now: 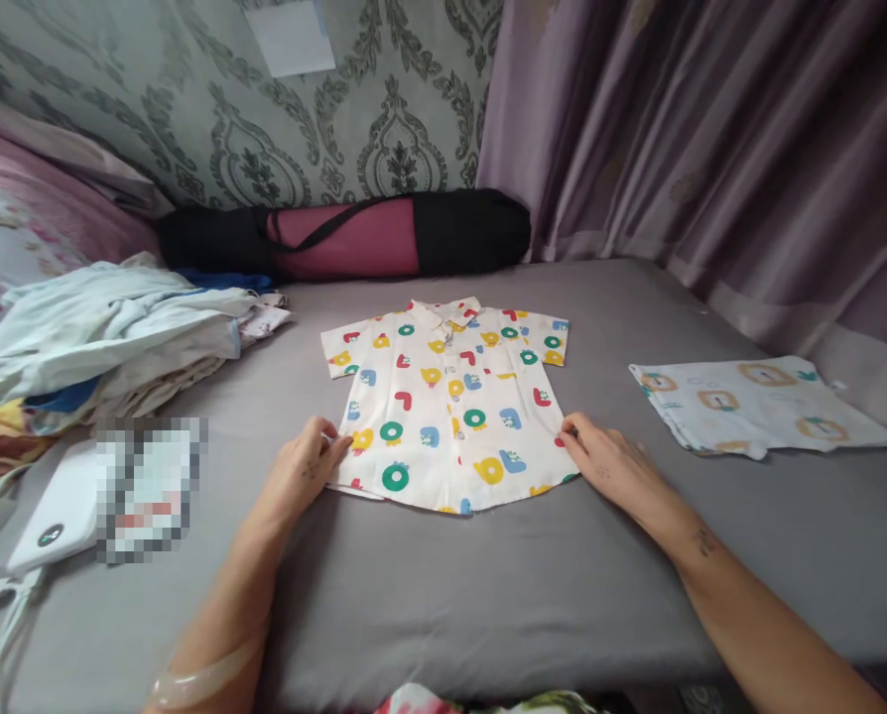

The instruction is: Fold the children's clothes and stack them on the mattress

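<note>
White, the printed shirt (pixel 443 407) is laid flat on a grey sheet (pixel 518 595), its lower sides pinched by the left hand (pixel 311 461) and right hand (pixel 608 458); creases could be caused by uneven pulling.

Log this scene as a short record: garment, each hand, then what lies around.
Garment: shirt, white with colorful print, spread front up, collar pointing away from the person
Left hand: fingers pinching the shirt's side near the hem
Right hand: fingers pinching the opposite side near the hem
Surface: gray sheet
Right side: folded cloth, white, printed
Left side: clothes pile; white device nearer the person
Back: black and dark pink bag lying along the wall
</note>
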`<state>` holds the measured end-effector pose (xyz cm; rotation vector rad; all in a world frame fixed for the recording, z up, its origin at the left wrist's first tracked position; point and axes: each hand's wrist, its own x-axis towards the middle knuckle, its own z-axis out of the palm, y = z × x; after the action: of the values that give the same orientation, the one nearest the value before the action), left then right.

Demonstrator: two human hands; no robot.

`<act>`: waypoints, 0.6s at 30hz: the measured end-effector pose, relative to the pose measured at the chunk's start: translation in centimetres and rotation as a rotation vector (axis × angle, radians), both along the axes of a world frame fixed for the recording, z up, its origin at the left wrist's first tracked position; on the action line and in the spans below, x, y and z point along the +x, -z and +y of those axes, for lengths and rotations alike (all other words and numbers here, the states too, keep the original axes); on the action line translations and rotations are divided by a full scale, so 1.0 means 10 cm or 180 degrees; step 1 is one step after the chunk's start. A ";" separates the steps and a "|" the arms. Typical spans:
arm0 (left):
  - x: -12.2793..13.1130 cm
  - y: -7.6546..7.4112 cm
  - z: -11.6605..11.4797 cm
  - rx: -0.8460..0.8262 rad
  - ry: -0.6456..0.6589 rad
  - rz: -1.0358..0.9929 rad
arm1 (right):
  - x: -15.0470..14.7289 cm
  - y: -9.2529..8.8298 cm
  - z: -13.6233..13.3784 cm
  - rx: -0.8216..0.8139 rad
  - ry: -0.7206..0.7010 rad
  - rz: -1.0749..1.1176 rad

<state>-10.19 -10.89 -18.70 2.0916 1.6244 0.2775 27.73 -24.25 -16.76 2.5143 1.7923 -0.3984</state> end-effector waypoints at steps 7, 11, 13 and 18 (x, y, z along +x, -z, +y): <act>-0.13 -0.17 0.20 -0.0433 0.0406 0.0340 | 0.13 -0.27 0.14 -0.0339 -0.0350 -0.0129; 0.30 -0.21 0.35 0.0507 0.0727 0.0359 | 0.00 -0.20 0.58 0.0423 -0.0755 -0.0227; 0.65 -0.15 0.38 0.1012 0.1153 0.0086 | -0.12 -0.05 0.86 0.0934 -0.1199 -0.0108; 1.25 0.12 0.30 0.1022 0.1730 0.0341 | -0.25 0.31 1.27 0.0927 -0.1536 -0.0004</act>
<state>2.31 -7.89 -19.92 2.7345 1.0498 0.2545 25.26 -11.51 -19.90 2.1102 2.5148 -0.1196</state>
